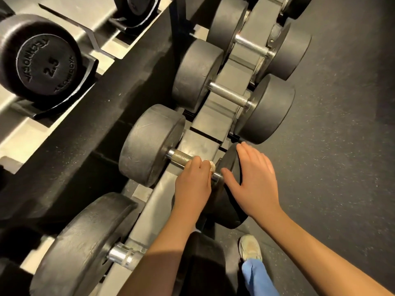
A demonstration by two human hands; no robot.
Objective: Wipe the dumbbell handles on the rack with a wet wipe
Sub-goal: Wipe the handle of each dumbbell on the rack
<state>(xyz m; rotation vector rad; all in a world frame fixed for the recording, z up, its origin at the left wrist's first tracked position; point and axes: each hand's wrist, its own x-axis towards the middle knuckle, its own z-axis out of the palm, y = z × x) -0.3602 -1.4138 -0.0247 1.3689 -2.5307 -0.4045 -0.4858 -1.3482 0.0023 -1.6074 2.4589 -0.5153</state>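
Where the lower rack (198,146) runs up the middle of the view, a dumbbell (149,146) is seen lying across it, and everything else is placed from that dumbbell. Up and to its left, on a higher shelf, a smaller weight marked 2.5 (40,60) is cradled. The dumbbell's knurled handle (181,157) is left bare near the left head. Toward its right end it is covered by the left hand (192,182), whose forearm is brought in from below with the knuckles up. That grip is clenched round the handle, and a scrap of white wet wipe (212,166) is shown at the hand's right edge, against the metal. Just right of that, the right hand (254,174) is laid flat on the dumbbell's right head, fingers straight, thumb angled toward the handle, its grip released. Below and right of the dumbbell, a pale shoe (250,248) and a blue trouser leg (256,276) are seen on the dark floor (342,124).
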